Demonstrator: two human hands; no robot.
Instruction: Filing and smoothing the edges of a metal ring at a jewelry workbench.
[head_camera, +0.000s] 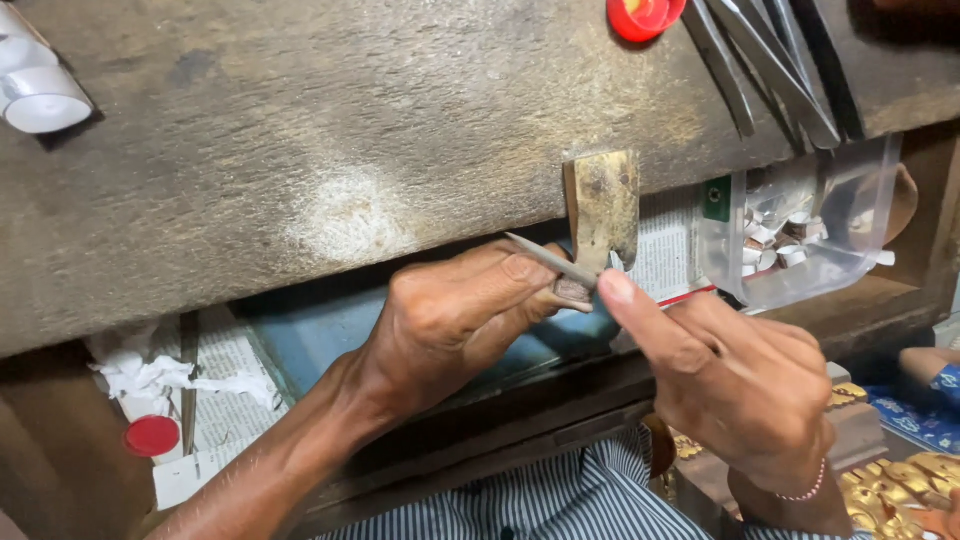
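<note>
At 10 o'clock, far left: white roll (40, 95) lying on the worn wooden bench (300, 150). At 8 o'clock, below the bench edge: crumpled white paper (150, 378) on newspaper sheets (225, 385), with a small red cap (152, 436) just beside.

Near centre, slightly toward 7 o'clock: left hand (455, 320), fingers curled and pressed together, pinching a small dark piece (572, 291) against the foot of a wooden peg (602, 208) sticking out from the bench edge. Across the left fingertips: thin pointed metal tool (550, 260), tip toward 10 o'clock, other end meeting the small dark piece at the peg. Which hand grips the tool, hard to tell.

At 4 o'clock: right hand (740, 385), fingers gathered, thumb stretched up to the peg and touching the small piece there; thin beaded bracelet (805, 492) on the wrist.

At 12 to 1 o'clock: red lid (642, 15) on the bench top, then several long metal files (770, 65) lying fanned. At 3 o'clock: clear plastic box (850, 200) with small white pieces (775, 240) inside. At 5 o'clock, far right: golden ornamented objects (900, 485). At 6 o'clock: striped shirt (560, 505).
</note>
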